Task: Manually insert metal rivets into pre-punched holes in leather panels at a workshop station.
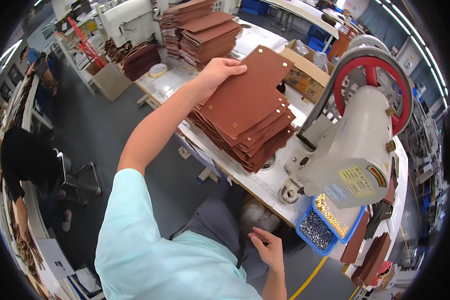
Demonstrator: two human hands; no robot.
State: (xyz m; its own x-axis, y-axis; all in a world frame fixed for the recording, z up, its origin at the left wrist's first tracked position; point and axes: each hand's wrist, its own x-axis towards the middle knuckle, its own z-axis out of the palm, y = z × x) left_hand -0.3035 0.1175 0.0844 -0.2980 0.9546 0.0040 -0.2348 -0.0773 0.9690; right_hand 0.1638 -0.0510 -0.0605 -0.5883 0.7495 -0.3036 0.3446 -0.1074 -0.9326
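My left hand (220,74) is closed on the edge of a brown leather panel (247,97) with a stepped outline and gold rivets at its corners. The panel lies over or just above a fanned stack of similar riveted panels (270,142) on the worktable; I cannot tell whether it touches them. Low in front of my lap, my right hand (269,251) is held off the table with its fingers apart and nothing visible in them. To the right of the stack stands a white riveting machine (357,145) with a red wheel (402,107).
Blue trays of gold rivets (332,215) and dark metal pieces (315,232) sit at the table's near right edge. Tall piles of brown panels (207,40) and an open cardboard box (305,72) stand farther back. At the far left a person (25,160) works at another bench.
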